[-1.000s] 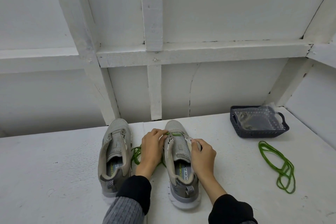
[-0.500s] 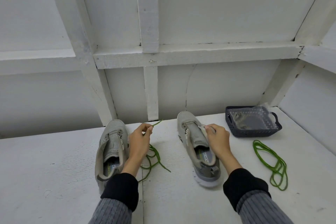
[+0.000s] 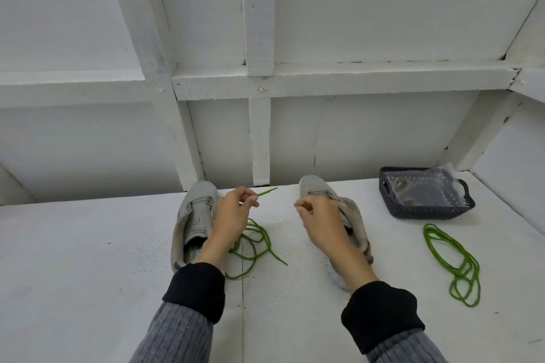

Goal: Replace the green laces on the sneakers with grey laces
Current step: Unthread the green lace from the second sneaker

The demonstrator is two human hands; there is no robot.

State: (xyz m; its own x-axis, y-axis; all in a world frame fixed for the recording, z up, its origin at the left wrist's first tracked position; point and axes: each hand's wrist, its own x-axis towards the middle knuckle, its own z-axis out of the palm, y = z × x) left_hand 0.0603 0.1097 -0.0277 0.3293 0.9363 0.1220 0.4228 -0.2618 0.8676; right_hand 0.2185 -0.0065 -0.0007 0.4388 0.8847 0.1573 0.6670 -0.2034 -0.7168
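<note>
Two grey sneakers stand on the white table (image 3: 88, 274), both without laces. My left hand (image 3: 233, 215) hovers beside the left sneaker (image 3: 194, 215) and pinches one end of a green lace (image 3: 256, 244), whose tip pokes out past my fingers while the rest lies tangled on the table between the shoes. My right hand (image 3: 318, 218) is over the inner side of the right sneaker (image 3: 351, 215), fingers curled; I cannot tell whether it grips the shoe. A second green lace (image 3: 451, 262) lies coiled on the table at the right.
A dark plastic basket (image 3: 427, 209) holding a clear bag with something grey inside sits at the back right. A white wooden wall with beams rises right behind the shoes. Another white wall closes the right side.
The green lace has come out of the right sneaker and hangs from my left hand. The right sneaker has shifted to the right. My right hand has moved from its outer side towards the inner side.
</note>
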